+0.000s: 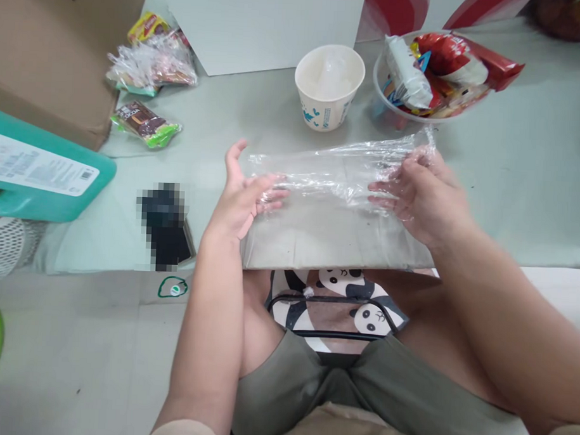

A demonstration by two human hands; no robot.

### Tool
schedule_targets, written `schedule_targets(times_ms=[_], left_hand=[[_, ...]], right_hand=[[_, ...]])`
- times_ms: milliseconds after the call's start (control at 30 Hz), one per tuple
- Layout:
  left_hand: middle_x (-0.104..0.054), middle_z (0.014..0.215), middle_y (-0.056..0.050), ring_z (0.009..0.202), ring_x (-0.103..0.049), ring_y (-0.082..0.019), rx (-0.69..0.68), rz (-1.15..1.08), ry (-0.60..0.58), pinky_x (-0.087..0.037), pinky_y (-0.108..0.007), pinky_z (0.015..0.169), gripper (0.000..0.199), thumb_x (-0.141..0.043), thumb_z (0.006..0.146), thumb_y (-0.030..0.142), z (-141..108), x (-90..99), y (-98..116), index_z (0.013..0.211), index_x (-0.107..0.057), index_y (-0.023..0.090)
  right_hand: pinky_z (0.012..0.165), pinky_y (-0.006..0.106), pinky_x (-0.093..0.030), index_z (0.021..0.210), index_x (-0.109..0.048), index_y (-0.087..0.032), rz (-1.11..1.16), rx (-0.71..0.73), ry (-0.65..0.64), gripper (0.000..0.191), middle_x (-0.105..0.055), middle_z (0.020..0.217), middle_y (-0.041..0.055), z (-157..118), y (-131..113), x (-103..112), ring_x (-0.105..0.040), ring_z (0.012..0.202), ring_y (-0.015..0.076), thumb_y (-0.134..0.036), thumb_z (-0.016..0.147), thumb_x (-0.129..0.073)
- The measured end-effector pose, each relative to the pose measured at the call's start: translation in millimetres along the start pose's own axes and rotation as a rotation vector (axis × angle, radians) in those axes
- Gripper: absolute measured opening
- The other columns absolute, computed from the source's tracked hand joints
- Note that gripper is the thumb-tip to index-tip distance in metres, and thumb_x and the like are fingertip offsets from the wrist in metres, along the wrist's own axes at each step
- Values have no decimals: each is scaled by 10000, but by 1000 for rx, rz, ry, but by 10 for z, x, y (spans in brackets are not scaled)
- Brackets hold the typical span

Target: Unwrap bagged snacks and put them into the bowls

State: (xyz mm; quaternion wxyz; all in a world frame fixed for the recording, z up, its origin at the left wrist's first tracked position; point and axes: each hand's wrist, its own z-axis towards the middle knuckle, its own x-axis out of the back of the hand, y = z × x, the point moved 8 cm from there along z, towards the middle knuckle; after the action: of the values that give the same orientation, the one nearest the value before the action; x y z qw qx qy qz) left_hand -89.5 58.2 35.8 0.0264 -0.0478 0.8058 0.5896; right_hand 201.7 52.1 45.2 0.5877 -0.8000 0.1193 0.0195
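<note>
A crinkled sheet of clear plastic film [329,181] stretches between my two hands, just above the table's front part. Whether it is a bag or a single sheet I cannot tell. At its left end, my left hand [245,200] grips it between the thumb and lower fingers, with one finger raised free. My right hand [426,190] pinches the bunched right end, its other fingers showing through the plastic. Behind the film stands a white paper cup [328,111] with something whitish and translucent inside. A clear plastic bowl [391,110] of packaged snacks [454,64] is beyond my right hand.
Left on the cloth-covered table [523,213] lie a dark, pixelated phone-like object [168,229], a cocoa snack packet [145,123] and several wrapped snacks [155,64]. A green jug [49,164], a cardboard box [58,57] and a white basket [6,245] stand at the left.
</note>
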Motion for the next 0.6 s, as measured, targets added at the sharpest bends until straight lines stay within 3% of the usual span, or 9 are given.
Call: schedule_targets(times_ms=[100, 233, 300, 400, 467, 600], left_hand=[[-746, 1066, -52, 703, -732, -163, -87, 83, -102, -586, -276, 629, 1084, -855, 653, 109, 7, -104, -1, 1541, -306, 403], [-767, 1080, -46, 671, -702, -115, -256, 100, -36, -555, -211, 588, 707, -746, 649, 38, 41, -49, 112, 1289, -626, 316], [-777, 1026, -42, 678, -697, -109, -281, 83, 30, -534, -186, 561, 483, -692, 641, 25, 47, 12, 159, 1067, -722, 250], [-769, 910, -25, 661, -679, -98, -264, 32, 95, -498, -160, 521, 327, -647, 623, 4, 34, 51, 196, 854, -745, 212], [-759, 913, -23, 654, -673, -94, -210, -24, 100, -490, -161, 507, 273, -664, 669, 39, 37, 42, 166, 852, -752, 222], [-739, 1057, -41, 632, -636, -86, -173, -23, 103, -461, -187, 477, 212, -774, 785, 240, 98, 76, 75, 995, -744, 256]], right_hand=[[402, 235, -275, 901, -405, -293, -44, 22, 49, 374, -548, 739, -63, 18, 11, 27, -471, 492, 101, -442, 827, -741], [384, 231, -130, 903, -391, -298, -18, 43, 20, 433, -462, 629, -91, 66, 9, 45, -301, 414, 76, -400, 776, -792], [391, 227, -124, 892, -398, -292, 1, 105, 38, 450, -471, 620, -90, 87, -45, 85, -311, 427, 75, -357, 741, -817], [408, 223, -160, 908, -433, -287, 17, 200, 123, 377, -538, 660, -78, 87, -118, 164, -346, 456, 78, -298, 743, -772], [419, 231, -201, 945, -470, -288, -5, 234, 125, 334, -555, 669, -70, 71, -132, 156, -373, 476, 89, -267, 742, -734], [504, 265, -375, 1006, -517, -291, -120, 252, -9, 379, -535, 657, -64, 40, -103, 33, -515, 568, 130, -237, 713, -751]])
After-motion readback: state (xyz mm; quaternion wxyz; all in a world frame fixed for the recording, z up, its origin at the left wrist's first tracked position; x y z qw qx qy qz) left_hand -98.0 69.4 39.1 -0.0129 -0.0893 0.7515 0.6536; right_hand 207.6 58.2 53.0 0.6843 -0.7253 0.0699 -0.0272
